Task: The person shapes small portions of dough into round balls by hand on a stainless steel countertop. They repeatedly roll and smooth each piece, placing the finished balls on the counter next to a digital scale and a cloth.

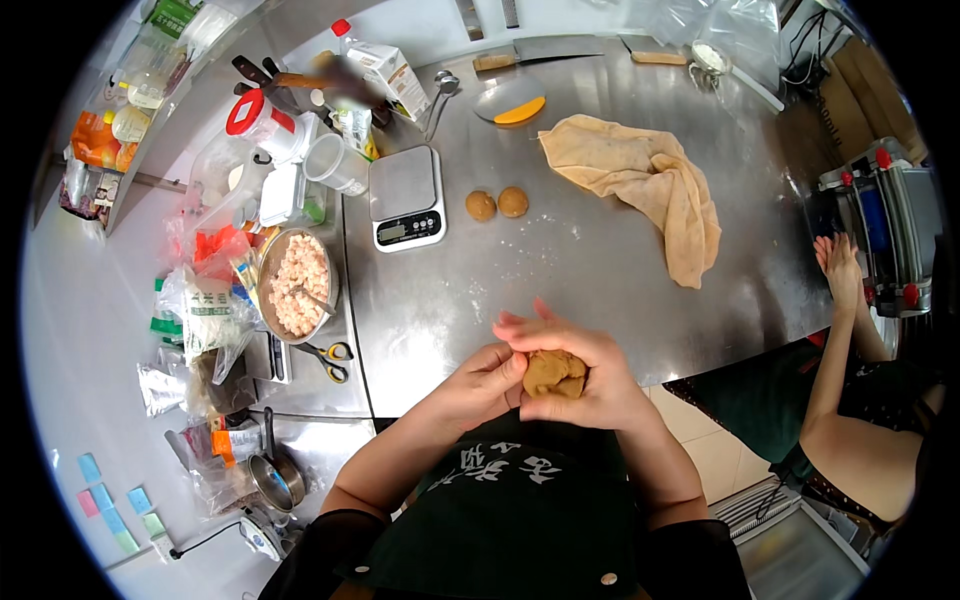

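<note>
Between my palms, in front of my apron, is a lump of brown dough (555, 374) with a folded, creased surface. My right hand (592, 360) curves around it from the right, thumb below and fingers across the top. From the left, my left hand (487, 379) presses against the lump, its fingers partly hidden behind my right hand. Beyond them, two smooth brown dough balls (497, 203) sit side by side on the steel table (600, 315). Flour is scattered just below the balls. A digital kitchen scale (405, 196) stands left of them.
A crumpled beige cloth (645, 180) lies on the right. At the back are a cleaver (547, 51) and a rounded scraper (510, 105). A steel bowl of pinkish filling (300, 285) and scissors (330, 360) stand left. Another person's hands (838, 266) are at the right edge.
</note>
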The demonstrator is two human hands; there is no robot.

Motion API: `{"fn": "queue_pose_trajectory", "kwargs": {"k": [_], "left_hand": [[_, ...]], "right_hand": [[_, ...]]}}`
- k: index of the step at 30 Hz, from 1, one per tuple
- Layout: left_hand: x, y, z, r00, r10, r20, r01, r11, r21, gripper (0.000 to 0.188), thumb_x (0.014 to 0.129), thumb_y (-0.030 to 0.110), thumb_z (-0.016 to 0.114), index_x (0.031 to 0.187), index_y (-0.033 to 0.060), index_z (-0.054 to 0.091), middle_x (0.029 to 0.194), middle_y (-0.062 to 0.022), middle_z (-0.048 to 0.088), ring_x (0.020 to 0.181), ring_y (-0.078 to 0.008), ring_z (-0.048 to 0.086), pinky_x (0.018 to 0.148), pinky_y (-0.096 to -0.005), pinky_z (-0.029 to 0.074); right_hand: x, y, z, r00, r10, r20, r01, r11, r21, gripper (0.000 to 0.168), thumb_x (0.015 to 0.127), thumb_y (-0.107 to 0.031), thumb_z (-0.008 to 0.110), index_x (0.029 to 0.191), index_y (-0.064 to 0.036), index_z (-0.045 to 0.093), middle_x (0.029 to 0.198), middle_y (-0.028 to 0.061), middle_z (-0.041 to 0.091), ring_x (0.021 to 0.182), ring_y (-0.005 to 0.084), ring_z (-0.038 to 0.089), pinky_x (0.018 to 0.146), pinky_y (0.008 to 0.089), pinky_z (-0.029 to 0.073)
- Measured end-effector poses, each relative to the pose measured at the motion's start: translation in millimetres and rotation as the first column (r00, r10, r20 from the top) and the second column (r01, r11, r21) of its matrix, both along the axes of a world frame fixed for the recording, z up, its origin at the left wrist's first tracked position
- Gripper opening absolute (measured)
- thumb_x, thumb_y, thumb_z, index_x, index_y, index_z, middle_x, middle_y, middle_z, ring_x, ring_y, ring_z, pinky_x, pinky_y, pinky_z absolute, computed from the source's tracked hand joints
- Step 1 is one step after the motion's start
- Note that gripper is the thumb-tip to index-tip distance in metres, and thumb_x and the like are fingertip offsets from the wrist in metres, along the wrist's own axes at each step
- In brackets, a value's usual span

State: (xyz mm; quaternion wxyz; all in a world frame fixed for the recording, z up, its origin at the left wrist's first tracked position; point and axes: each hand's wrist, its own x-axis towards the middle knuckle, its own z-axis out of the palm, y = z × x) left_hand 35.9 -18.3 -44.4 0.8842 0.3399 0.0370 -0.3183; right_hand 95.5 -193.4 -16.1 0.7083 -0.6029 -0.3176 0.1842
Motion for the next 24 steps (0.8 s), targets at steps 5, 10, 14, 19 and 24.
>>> {"fn": "queue_pose_trajectory", "kwargs": {"k": [5,10,14,19,24], "left_hand": [[-3.5,-14.4,-2.5,0.971,0.111,0.212,-0.151,0.972,0.182,0.073,0.094,0.048,0.052,0.143,-0.0023,0.031,0.144,-0.0169,0.04,0.134,-0.0291,0.042,0.11,-0.0435,0.036],[-3.9,-6.0,2.4,0.972,0.142,0.189,-0.148,0.989,0.014,0.067,0.098,0.046,0.047,0.138,-0.0063,0.034,0.131,-0.0159,0.05,0.121,-0.0245,0.052,0.101,-0.0378,0.044],[-1.6,-6.1,20.6,0.994,0.047,0.099,-0.046,0.999,-0.012,0.067,0.1,0.049,0.04,0.136,-0.0072,0.037,0.129,-0.0168,0.051,0.12,-0.0245,0.053,0.099,-0.0387,0.046],[-5.9,-13.4,12.1,0.988,0.143,0.064,-0.15,0.979,0.139,0.064,0.101,0.046,0.039,0.138,-0.006,0.037,0.129,-0.0152,0.052,0.119,-0.0221,0.052,0.099,-0.035,0.045],[-9.4,-14.9,9.1,0.931,0.169,0.325,-0.261,0.928,0.265,0.058,0.103,0.039,0.041,0.138,-0.0072,0.035,0.13,-0.0141,0.051,0.121,-0.0213,0.051,0.102,-0.0344,0.04]], "right_hand": [[-6.9,11.2,-17.4,0.958,-0.256,-0.133,0.272,0.954,0.123,0.015,0.092,-0.004,0.055,0.1,0.003,0.066,0.114,0.016,0.067,0.119,0.0304,0.058,0.114,0.0492,0.024],[-6.4,7.9,6.3,0.977,-0.174,-0.122,0.193,0.966,0.172,0.069,0.075,-0.025,0.081,0.131,0.001,0.051,0.136,0.0191,0.052,0.136,0.0329,0.04,0.115,0.0469,0.023],[0.9,-1.1,13.1,0.974,-0.148,0.169,0.152,0.988,-0.008,0.087,0.063,-0.031,0.089,0.133,0.0,0.048,0.139,0.0206,0.049,0.137,0.0337,0.039,0.114,0.0504,0.023],[-5.5,4.9,-11.6,0.949,-0.249,0.192,0.243,0.969,0.053,0.033,0.081,-0.01,0.07,0.111,0.001,0.06,0.121,0.0184,0.063,0.121,0.0336,0.057,0.112,0.0539,0.027],[-7.3,12.5,-11.1,0.968,-0.233,0.097,0.229,0.972,0.051,0.039,0.086,-0.014,0.064,0.12,0.003,0.056,0.128,0.0187,0.059,0.128,0.0341,0.05,0.115,0.0515,0.022]]}}
